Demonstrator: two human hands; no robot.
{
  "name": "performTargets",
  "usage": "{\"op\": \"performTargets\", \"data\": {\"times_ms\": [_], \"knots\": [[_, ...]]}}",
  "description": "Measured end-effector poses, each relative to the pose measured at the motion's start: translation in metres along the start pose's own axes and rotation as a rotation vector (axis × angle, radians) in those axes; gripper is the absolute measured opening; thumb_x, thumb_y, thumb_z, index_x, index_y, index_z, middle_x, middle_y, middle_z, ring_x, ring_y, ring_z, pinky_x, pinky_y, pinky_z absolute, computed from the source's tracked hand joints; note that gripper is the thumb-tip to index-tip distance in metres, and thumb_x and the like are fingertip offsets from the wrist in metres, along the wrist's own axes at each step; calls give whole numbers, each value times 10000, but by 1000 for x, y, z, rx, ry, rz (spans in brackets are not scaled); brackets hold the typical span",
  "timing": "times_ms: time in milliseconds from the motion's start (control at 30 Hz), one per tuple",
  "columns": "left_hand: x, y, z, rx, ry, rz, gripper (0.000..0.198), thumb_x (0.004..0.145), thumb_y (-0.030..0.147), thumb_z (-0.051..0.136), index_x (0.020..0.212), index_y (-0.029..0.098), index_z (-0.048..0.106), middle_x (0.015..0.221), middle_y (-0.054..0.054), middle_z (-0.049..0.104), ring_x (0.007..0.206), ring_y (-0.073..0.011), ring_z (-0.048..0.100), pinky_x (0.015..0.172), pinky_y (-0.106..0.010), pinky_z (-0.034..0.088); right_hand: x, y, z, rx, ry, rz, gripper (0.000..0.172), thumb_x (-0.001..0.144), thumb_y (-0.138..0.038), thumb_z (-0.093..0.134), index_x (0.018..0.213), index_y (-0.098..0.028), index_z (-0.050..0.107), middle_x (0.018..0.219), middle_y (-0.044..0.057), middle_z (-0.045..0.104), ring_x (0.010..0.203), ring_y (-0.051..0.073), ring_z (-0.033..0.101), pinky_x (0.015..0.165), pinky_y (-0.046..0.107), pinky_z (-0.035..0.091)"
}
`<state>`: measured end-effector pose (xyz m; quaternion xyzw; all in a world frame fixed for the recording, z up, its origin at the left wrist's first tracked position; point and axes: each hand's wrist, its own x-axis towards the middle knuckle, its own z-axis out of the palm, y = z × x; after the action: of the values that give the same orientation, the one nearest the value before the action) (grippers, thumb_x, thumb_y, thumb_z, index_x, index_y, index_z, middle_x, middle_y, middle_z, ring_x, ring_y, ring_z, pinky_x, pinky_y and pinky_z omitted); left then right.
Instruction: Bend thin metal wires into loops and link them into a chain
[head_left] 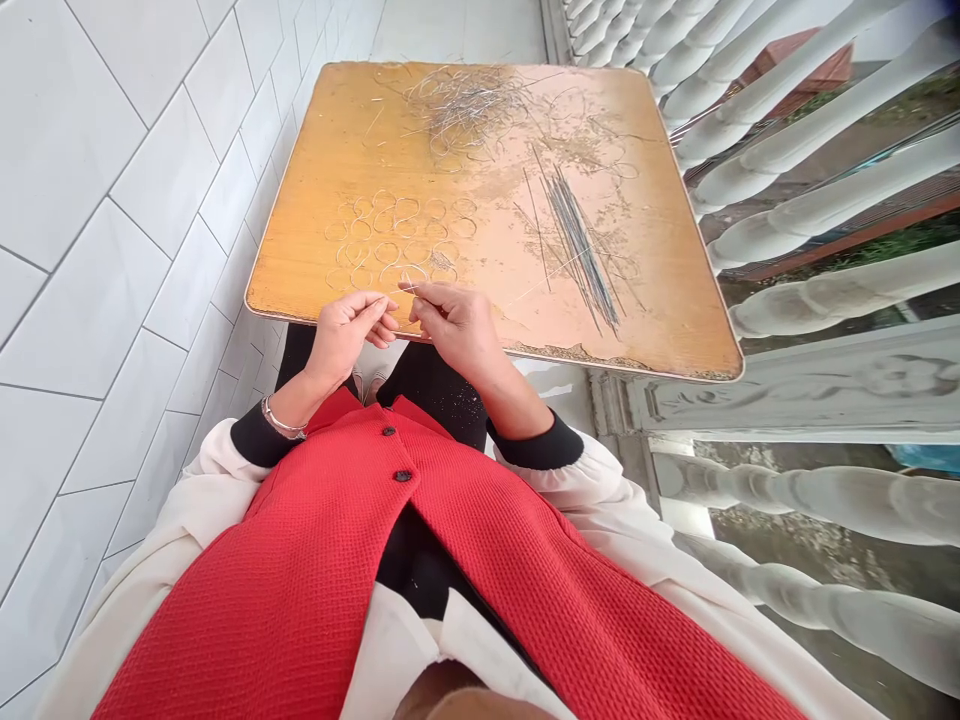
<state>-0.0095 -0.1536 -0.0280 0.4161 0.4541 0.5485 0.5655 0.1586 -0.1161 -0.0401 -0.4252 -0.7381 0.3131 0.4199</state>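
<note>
My left hand pinches a thin pale wire between thumb and forefinger at the table's near edge. Just to its right, my right hand is closed in a pinch on the same strand, close to a wire loop at the fingertips. A straight pale wire stretches from beside my right hand toward the upper right. Beyond my hands, several thin wire rings lie loosely in rows. A bundle of straight grey wires rests to the right. The fine detail between my fingertips is too small to make out.
A tangled heap of wire sits at the back of the worn orange table. Chipped edging runs along its near right side. White tiled wall stands at left, a white balustrade at right.
</note>
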Motion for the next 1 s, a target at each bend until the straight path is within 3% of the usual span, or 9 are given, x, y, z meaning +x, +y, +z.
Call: {"op": "performTargets", "data": {"times_ms": [233, 333, 567, 800, 1000], "knots": [[-1, 2, 2, -12, -18, -53, 197, 980, 163, 615, 818, 139, 723, 623, 25, 700, 517, -53, 651, 521, -143, 508, -2, 14, 9, -105, 53, -228, 301, 996, -274, 537, 1061, -210, 823, 679, -2, 502, 676, 141, 510, 671, 295, 449], [0, 2, 2, -27, -28, -62, 177, 975, 168, 625, 831, 138, 725, 636, 20, 711, 530, -58, 663, 532, -148, 519, -3, 17, 15, 11, 67, -172, 308, 999, -338, 543, 1045, -222, 824, 684, -3, 512, 670, 137, 513, 673, 299, 463], [1, 0, 1, -63, -14, -110, 171, 970, 194, 643, 825, 137, 713, 638, 17, 720, 530, -58, 670, 530, -146, 513, -8, 13, 15, 426, -52, 168, 441, 911, -545, 655, 1171, -212, 781, 757, -7, 630, 519, 80, 463, 534, 258, 469], [0, -3, 1, -17, -17, -95, 204, 943, 324, 703, 855, 141, 719, 703, -11, 754, 593, -83, 718, 549, -151, 523, -10, 3, 12, 396, -26, 135, 616, 880, -728, 622, 1135, -193, 789, 728, -5, 625, 493, 72, 450, 516, 248, 454], [-1, -1, 5, 21, -28, -128, 166, 965, 246, 647, 870, 135, 724, 709, -14, 765, 595, -95, 731, 517, -152, 512, -10, 6, 14, 267, -1, 96, 615, 866, -762, 612, 1028, -207, 821, 792, 45, 706, 525, 98, 477, 522, 267, 453]]}}
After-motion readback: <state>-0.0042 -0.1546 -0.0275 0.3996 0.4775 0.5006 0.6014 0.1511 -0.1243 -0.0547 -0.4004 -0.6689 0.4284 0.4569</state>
